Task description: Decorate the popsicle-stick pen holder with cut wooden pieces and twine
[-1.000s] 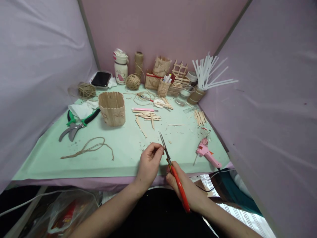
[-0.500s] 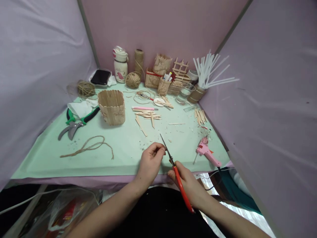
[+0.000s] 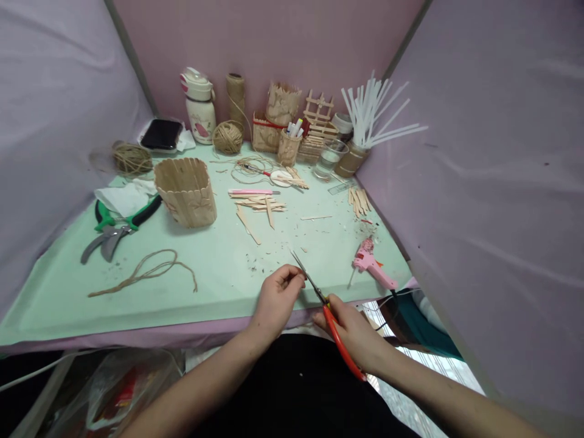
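My right hand (image 3: 349, 325) is closed on the handles of red-handled scissors (image 3: 338, 340), whose blades point up and away to the left. The blades look slightly parted. Close beside them, my left hand (image 3: 279, 298) is closed in a pinch with its fingertips near the blades; what it pinches is too small to make out. Both hands are above the table's front edge. Small dark scraps (image 3: 256, 264) lie on the table beyond my left hand. Wooden craft sticks (image 3: 260, 204) lie in a loose pile farther back.
A craft-stick basket (image 3: 186, 193), pruning shears (image 3: 114, 234) and a loop of twine (image 3: 141, 272) are on the left. A pink glue gun (image 3: 371, 264) lies at right. Along the back stand a bottle (image 3: 201, 109), twine ball (image 3: 228, 137), water glass (image 3: 327, 161) and white glue sticks (image 3: 367, 115).
The view has shifted, so the table's things appear farther left. The scissors' blades look a little wider apart. My left hand keeps its pinch near them.
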The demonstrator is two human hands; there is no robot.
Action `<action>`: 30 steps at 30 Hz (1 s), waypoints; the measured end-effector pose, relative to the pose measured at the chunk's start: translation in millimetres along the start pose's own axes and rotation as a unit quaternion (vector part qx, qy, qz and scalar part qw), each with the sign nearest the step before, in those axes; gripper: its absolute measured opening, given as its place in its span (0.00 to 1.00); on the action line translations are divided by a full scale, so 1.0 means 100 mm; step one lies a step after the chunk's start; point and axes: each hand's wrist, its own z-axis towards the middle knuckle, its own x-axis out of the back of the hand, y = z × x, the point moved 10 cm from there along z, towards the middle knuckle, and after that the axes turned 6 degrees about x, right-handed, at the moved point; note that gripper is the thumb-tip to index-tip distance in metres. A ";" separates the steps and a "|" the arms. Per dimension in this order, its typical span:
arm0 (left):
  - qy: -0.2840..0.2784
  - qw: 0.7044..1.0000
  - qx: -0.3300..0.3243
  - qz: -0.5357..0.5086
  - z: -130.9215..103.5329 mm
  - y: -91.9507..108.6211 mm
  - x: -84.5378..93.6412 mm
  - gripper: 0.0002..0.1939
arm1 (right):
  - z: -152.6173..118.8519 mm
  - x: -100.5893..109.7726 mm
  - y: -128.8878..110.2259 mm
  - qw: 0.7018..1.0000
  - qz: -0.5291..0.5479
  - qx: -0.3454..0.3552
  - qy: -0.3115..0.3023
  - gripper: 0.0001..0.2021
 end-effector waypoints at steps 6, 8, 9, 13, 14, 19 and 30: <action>-0.060 0.997 0.049 0.002 -0.08 -0.06 -0.23 0.05 | -0.16 0.00 0.08 0.999 0.020 -0.005 -0.044 0.13; -0.064 0.996 0.062 0.001 -0.09 -0.09 -0.27 0.05 | -0.17 0.01 0.15 0.999 0.019 -0.004 -0.028 0.13; -0.065 0.996 0.069 0.002 -0.10 -0.11 -0.29 0.05 | -0.18 0.02 0.20 1.000 0.017 -0.005 -0.016 0.14; -0.079 0.992 0.102 0.005 -0.14 -0.19 -0.35 0.08 | -0.18 0.04 0.35 0.999 0.042 -0.005 0.005 0.14; -0.085 0.990 0.110 0.005 -0.14 -0.21 -0.36 0.09 | -0.18 0.08 0.35 0.998 0.059 -0.002 0.014 0.14; -0.099 0.987 0.125 0.009 -0.14 -0.23 -0.32 0.13 | -0.09 0.47 0.04 0.980 0.155 0.054 0.113 0.19; -0.086 0.986 0.132 -0.046 -0.09 -0.11 -0.18 0.14 | 0.16 0.53 -0.42 0.947 0.178 0.191 0.188 0.17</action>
